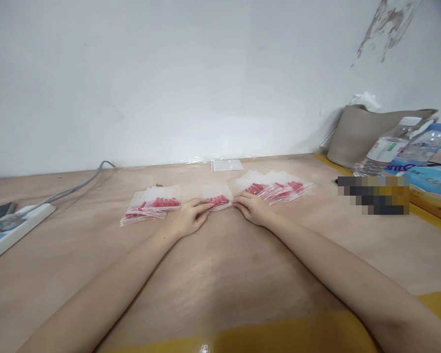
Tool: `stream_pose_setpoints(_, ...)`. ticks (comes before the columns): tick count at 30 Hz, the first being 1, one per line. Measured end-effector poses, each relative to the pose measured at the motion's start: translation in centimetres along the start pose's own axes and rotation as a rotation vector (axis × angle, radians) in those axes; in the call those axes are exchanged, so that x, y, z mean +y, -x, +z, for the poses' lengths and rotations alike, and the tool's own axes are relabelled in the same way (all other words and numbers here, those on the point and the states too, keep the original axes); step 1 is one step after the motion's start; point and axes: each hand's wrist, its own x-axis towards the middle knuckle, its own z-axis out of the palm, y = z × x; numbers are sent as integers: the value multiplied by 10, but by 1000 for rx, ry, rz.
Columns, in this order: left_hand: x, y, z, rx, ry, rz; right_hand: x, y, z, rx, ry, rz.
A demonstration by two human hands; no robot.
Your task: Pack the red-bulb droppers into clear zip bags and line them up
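Observation:
Between my two hands lies a small clear zip-lock bag with several red capsule-like pieces in a row near its lower edge. My left hand pinches the bag's left corner, thumb below the fingers. At the opposite corner, the closed fingers of my right hand grip the bag's edge. A pile of similar filled bags rests just left of my left hand. Beyond my right hand, a wider fanned pile of filled bags spreads over the tabletop.
Near the wall lies a flat bag with no red pieces showing. A power strip with a grey cable sits at left. On the right are a grey-brown container, plastic bottles, a blue packet and a pixelated dark object.

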Motion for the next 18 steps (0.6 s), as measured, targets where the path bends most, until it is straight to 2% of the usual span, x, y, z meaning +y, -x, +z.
stream_pose_setpoints(5,1,-1,5,80,-55,-14,6,2,7,35,30,-27)
stream_pose_setpoints(9,1,-5,7,105,-93,-17,12,1,13,65,142,20)
stream_pose_setpoints(14,-1,-8,11,119,-164,24,5,-6,8,12,378,1)
stream_pose_setpoints(18,-1,-9,13,134,-210,79,-4,-10,2,-9,478,-48)
